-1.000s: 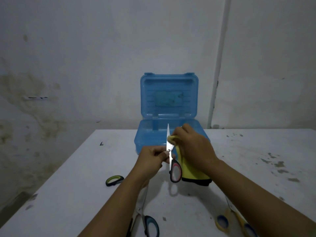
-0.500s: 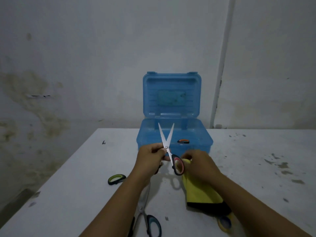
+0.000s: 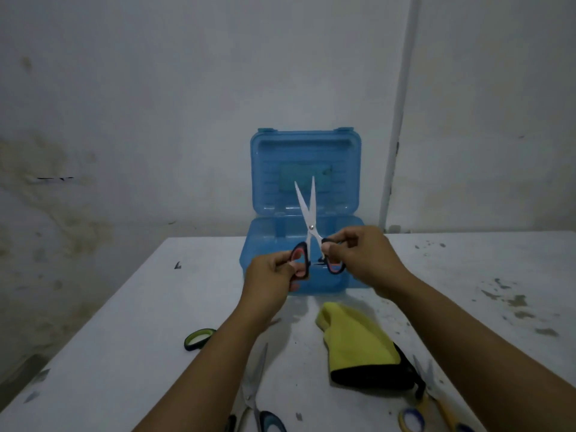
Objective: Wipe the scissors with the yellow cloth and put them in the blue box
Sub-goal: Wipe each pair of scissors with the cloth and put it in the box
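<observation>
Red-and-black-handled scissors (image 3: 308, 210) stand upright in front of the open blue box (image 3: 271, 244), blades slightly spread and pointing up. My left hand (image 3: 271, 275) grips the left handle ring. My right hand (image 3: 361, 254) pinches the right handle ring. The yellow cloth (image 3: 355, 341) with a black edge lies flat on the table below my right forearm, held by neither hand. The box lid stands upright against the wall.
Three more pairs of scissors lie on the white table (image 3: 124, 338): green-handled (image 3: 199, 338) at the left, blue-handled (image 3: 258, 397) at the bottom centre, yellow-handled (image 3: 433, 410) at the bottom right. The wall stands right behind the box.
My right hand let go of the yellow cloth, which now lies on the table, and took the scissors' right handle. The scissors rose higher in front of the box.
</observation>
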